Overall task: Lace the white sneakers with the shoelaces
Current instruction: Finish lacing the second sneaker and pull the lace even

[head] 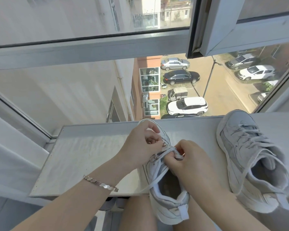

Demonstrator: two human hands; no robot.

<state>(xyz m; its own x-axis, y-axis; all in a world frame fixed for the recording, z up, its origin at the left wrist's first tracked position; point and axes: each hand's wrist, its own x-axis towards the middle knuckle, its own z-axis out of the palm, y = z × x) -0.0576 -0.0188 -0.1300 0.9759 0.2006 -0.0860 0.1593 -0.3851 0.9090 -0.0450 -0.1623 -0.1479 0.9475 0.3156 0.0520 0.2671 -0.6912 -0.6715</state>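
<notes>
The step in hand is the threading of the lace through the upper eyelets of the white leather sneaker with grey panels (168, 194). This sneaker lies on the pale white window sill (90, 155) with its toe towards the glass, and its heel hangs over the near edge, above the person's knees. The lower rows are already crossed, so I judge this shoe to be more than half laced. One free end of the flat white shoelace (157, 180) runs loose from the eyelets across the shoe's opening, towards the edge of the sill.

The left hand (145, 144) is at the far side of the lacing. Its fingers are curled, and thumb and forefinger seem to pinch the shoelace close to an eyelet, though the exact contact is small and hard to see. The right hand (190, 162) is on the near side, also narrowly closed, and its fingertips pinch a crossing of the shoelace over the tongue.

The next move probably calls for pulling the pinched part through and making it tight, then taking the loose end to the next free eyelet.

The second white sneaker (250, 160) lies on the sill to the right, apart from the first, with its laces already in but slack.
</notes>
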